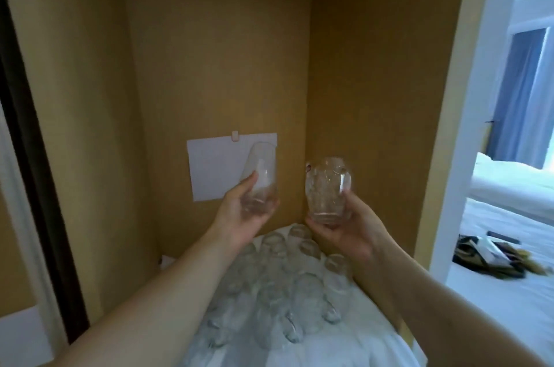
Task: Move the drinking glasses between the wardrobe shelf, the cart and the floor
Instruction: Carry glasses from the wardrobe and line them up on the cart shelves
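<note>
Your left hand [239, 210] cups one glass [259, 179], fingers curled round its lower body; your right hand [344, 225] grips a second glass [328, 189] the same way, both above the clustered glasses [278, 285] on white cloth [344, 345]. Light, slick, brittle: hold low on the body, keep them from knocking

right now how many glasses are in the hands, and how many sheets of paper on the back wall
glasses held in hands: 2, one in the left hand (left glass) and one in the right hand (right glass)
sheets of paper on the back wall: 1
total: 3
More glasses stand below on the white cloth, too blurred to count.
</note>
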`<state>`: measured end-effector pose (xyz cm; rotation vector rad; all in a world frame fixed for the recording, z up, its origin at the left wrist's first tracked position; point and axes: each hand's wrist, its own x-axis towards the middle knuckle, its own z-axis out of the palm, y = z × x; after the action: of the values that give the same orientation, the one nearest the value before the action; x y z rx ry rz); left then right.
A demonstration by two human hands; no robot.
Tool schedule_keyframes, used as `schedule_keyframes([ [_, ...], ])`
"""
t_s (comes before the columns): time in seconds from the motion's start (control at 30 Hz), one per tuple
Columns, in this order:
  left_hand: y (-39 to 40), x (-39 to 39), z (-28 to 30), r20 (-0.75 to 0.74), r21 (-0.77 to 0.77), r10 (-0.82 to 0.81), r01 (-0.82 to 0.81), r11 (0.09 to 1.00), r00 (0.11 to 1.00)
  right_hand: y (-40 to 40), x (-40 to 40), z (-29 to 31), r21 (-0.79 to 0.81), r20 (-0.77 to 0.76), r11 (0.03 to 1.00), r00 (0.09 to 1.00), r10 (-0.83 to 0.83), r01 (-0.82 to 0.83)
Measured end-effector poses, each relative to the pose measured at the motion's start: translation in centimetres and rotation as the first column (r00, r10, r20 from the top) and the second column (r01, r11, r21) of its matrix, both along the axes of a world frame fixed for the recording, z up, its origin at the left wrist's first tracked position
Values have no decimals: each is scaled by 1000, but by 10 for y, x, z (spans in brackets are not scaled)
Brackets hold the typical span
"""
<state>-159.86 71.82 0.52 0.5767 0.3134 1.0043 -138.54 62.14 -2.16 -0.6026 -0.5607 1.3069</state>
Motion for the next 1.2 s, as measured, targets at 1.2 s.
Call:
schedule_keyframes([
  [1.2, -374, 499, -66, -629, 201, -499, 746, 635, 596, -485, 385, -52, -38, 73, 885, 884, -461, 465],
])
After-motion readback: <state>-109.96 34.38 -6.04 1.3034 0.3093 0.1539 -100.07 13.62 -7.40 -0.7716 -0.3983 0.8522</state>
